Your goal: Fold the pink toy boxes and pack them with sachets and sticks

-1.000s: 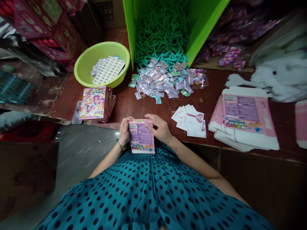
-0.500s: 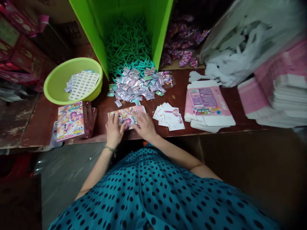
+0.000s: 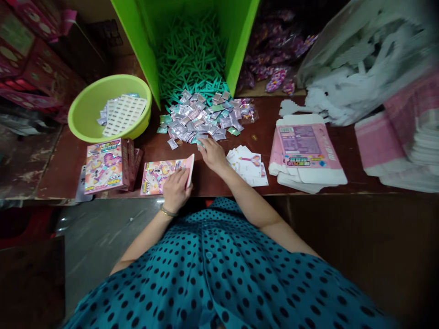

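Note:
A flat pink printed carton (image 3: pixel 156 176) lies on the table with its right end open and a flap raised. My left hand (image 3: pixel 176 189) grips it near that end, thumb along the front edge and fingers over the top. My right hand (image 3: pixel 214 155) is stretched out, its fingertips at the near edge of a heap of small sachets (image 3: pixel 195 119); a teal sachet is by the fingertips. Whether they have hold of it is not clear. Just right of that hand lies a loose stack of white printed cards (image 3: pixel 250 164).
Left stand filled cartons (image 3: pixel 104 164) and a yellow-green basin (image 3: pixel 77 121) with printed sheets. Behind the sachets, a green bin (image 3: pixel 245 45) holds green sticks (image 3: pixel 192 59). Flattened cartons (image 3: pixel 305 146) and a bag of white plastic pieces (image 3: pixel 360 68) are on the right.
The carton has shifted left under my left hand, and its right end now stands open. My right hand has left the carton and moved up and right to the sachets.

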`<action>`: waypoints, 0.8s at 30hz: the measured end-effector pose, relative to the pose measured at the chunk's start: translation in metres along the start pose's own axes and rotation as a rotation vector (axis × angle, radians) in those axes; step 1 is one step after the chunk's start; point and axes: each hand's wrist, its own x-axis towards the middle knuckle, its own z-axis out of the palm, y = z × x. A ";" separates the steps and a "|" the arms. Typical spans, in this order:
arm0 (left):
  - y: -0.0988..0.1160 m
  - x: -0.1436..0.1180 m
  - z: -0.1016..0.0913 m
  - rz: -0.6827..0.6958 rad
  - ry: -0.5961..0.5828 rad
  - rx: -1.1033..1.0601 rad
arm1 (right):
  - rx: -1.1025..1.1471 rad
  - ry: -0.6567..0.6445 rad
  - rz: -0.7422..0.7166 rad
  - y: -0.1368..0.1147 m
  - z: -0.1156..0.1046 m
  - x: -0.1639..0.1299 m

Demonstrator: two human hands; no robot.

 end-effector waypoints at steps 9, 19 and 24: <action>-0.009 0.019 -0.096 -0.258 0.423 -0.284 | -0.085 -0.171 -0.376 0.034 0.021 -0.141; 0.018 0.015 -0.100 -0.392 0.381 -0.409 | 0.106 0.237 -0.754 -0.080 -0.021 -0.048; 0.005 0.010 -0.117 -0.395 0.528 -0.433 | -0.119 0.237 -0.565 -0.041 -0.043 -0.014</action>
